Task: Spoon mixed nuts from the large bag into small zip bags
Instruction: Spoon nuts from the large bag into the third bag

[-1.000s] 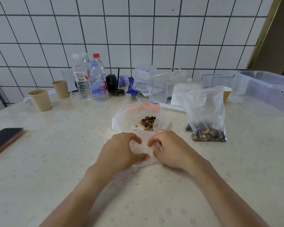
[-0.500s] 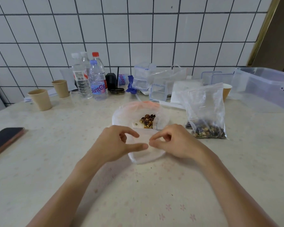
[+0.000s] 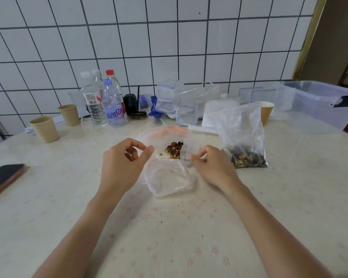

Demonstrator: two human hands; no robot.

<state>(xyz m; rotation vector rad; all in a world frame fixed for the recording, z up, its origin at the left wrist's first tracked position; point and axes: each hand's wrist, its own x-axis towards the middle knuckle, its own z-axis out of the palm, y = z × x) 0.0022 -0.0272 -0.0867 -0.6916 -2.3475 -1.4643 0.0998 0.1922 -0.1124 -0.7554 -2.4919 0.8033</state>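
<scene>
My right hand [image 3: 211,167] pinches the edge of a small clear zip bag [image 3: 190,151], which stands tilted beside a little heap of mixed nuts [image 3: 174,149]. The nuts lie on a clear film with an orange rim [image 3: 165,130]. My left hand [image 3: 125,163] hovers to the left of the heap with its fingers curled, thumb and forefinger close together, and nothing visible between them. A shallow clear plastic tray [image 3: 167,178] lies on the table between my hands. The large bag [image 3: 242,137], with nuts at its bottom, stands to the right. No spoon is visible.
Paper cups [image 3: 44,129] and water bottles [image 3: 113,105] stand at the back left. A phone [image 3: 3,177] lies at the left edge. Clear boxes and bags [image 3: 175,101] line the tiled wall, and a large clear bin [image 3: 313,105] sits at the back right.
My hands were together over the small bag. They have moved apart: the left hand has let go and drifted left, while the right hand keeps the bag and has lifted it toward the nuts.
</scene>
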